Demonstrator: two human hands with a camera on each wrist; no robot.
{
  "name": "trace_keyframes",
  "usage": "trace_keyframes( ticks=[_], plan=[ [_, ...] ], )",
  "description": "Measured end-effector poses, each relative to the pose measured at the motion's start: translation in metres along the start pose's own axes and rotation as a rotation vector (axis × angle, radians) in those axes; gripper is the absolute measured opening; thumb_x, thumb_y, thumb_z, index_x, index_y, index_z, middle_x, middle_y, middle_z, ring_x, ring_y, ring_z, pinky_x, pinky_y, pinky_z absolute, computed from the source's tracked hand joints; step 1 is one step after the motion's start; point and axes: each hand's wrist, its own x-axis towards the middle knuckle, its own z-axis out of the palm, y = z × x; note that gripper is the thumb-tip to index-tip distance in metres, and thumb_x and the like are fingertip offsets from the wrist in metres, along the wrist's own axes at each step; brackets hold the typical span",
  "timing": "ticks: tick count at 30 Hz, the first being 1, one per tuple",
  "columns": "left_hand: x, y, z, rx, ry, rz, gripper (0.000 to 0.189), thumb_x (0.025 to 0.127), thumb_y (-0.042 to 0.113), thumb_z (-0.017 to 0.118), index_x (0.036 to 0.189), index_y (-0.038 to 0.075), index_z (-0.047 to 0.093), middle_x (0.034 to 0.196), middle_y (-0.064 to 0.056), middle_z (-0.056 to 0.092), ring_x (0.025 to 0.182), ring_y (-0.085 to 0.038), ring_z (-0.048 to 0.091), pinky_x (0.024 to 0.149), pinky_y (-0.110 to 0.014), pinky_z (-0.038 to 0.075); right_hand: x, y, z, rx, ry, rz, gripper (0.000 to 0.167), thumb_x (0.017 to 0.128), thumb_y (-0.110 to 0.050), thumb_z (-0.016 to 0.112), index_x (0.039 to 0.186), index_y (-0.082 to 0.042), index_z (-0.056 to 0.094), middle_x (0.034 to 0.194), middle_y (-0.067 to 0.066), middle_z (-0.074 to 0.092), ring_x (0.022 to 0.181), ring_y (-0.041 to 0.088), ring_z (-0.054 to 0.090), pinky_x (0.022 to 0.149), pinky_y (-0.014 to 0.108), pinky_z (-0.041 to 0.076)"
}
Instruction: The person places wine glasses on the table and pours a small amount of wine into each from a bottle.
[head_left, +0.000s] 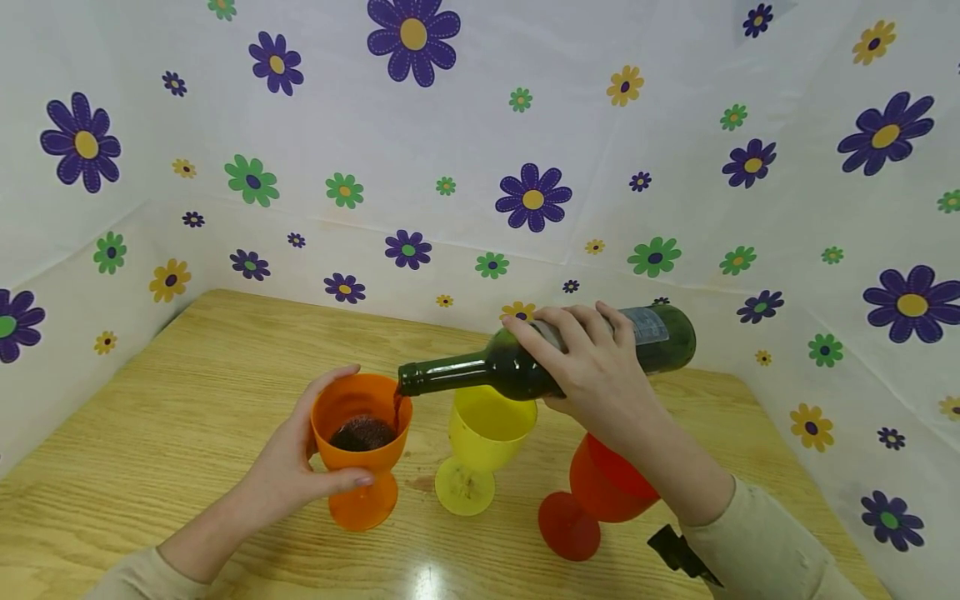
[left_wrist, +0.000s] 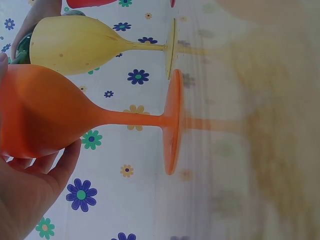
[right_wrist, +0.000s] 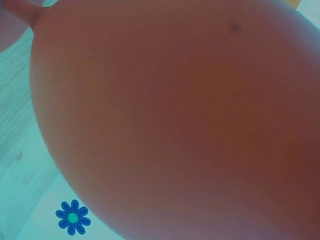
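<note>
My right hand point(head_left: 596, 362) grips a green glass wine bottle point(head_left: 517, 367) round its body, tilted with the neck down to the left. Dark red liquid point(head_left: 363, 433) runs from its mouth into an orange goblet point(head_left: 362, 463) and pools inside. The goblet stands upright on its foot, and my left hand point(head_left: 292, 462) holds its bowl, thumb in front and fingers round the far left side. Below the bottle's neck stands a yellow goblet point(head_left: 487, 437), its rim partly hidden. In the right wrist view, a red goblet's bowl point(right_wrist: 165, 120) fills most of the picture.
The red goblet point(head_left: 611, 483) stands under my right forearm, partly covered by it. A wooden table point(head_left: 225, 358) carries everything, with small wet spots by the yellow goblet. White flower-printed sheeting point(head_left: 465, 142) encloses the back and sides. A black strap point(head_left: 682, 554) hangs at the right sleeve.
</note>
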Motion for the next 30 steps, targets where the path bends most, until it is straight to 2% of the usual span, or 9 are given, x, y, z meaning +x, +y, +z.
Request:
trace_keyframes(
  ticks=[6, 17, 30],
  plan=[
    [-0.0001, -0.0003, 0.0003, -0.002, -0.004, 0.01, 0.101, 0.07, -0.006, 0.081, 0.149, 0.016, 0.023, 0.127, -0.011, 0.053, 0.108, -0.022, 0.057, 0.084, -0.032, 0.052, -0.0008, 0.0004, 0.0006, 0.012, 0.0, 0.002, 0.103, 0.056, -0.026, 0.094, 0.143, -0.024, 0.039, 0.127, 0.013, 0.05, 0.113, 0.035, 0.046, 0.096, 0.062, 0.032],
    [0.0004, -0.0004, -0.0004, 0.0, -0.003, -0.012, 0.099, 0.071, -0.004, 0.081, 0.149, 0.014, 0.023, 0.126, -0.009, 0.054, 0.107, -0.022, 0.057, 0.083, -0.034, 0.053, -0.0024, 0.0014, 0.0002, 0.032, 0.003, 0.02, 0.103, 0.057, -0.024, 0.094, 0.144, -0.024, 0.038, 0.126, 0.013, 0.051, 0.113, 0.035, 0.046, 0.095, 0.061, 0.034],
    [-0.0006, -0.0002, -0.0011, 0.005, 0.001, -0.009, 0.099, 0.071, -0.004, 0.081, 0.149, 0.016, 0.024, 0.125, -0.009, 0.054, 0.106, -0.022, 0.058, 0.083, -0.034, 0.053, -0.0085, 0.004, -0.0073, 0.15, -0.032, 0.142, 0.104, 0.057, -0.021, 0.094, 0.144, -0.023, 0.036, 0.129, 0.014, 0.049, 0.114, 0.038, 0.044, 0.091, 0.06, 0.035]
  ],
)
